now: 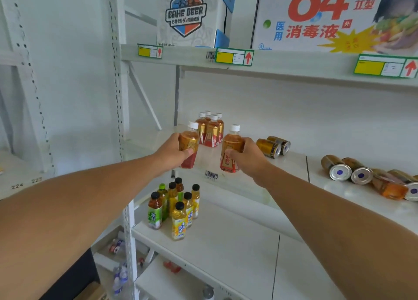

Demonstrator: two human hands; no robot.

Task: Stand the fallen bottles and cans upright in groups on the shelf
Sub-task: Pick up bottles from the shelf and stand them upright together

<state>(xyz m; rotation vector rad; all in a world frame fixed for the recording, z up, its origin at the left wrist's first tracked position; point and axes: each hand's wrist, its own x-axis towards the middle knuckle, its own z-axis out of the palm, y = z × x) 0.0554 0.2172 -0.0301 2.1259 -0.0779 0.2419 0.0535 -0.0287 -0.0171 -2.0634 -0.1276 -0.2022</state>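
head view: your left hand (172,153) grips a red-and-gold tea bottle (189,144), fingers curled round its middle, white cap up and tilted slightly toward your right. your right hand (247,156) grips a second tea bottle (230,151) the same way, thumb across the label, cap up, bottle near upright. both bottles hang over the front edge of the middle shelf (246,175); whether either base touches the shelf you cannot tell, the lower parts overlap the edge. between and just beyond your fingers stands a group of four matching bottles (210,127), upright, packed together. just past your right fingers two gold cans (273,146) lie on their sides, touching each other. further to your right more cans (348,169) lie fallen, silver ends toward you, with an orange-labelled item (388,187) lying beside them; the last one is cut off at the frame edge. below your left fingers, on the lower shelf, a group of green and yellow tea bottles (174,205) with black caps stands upright. above, a beer carton (187,14) and a disinfectant box (334,16) sit on the top shelf with price tags (234,56) on its edge. blurred items lie on the bottom shelves, hard to make out.
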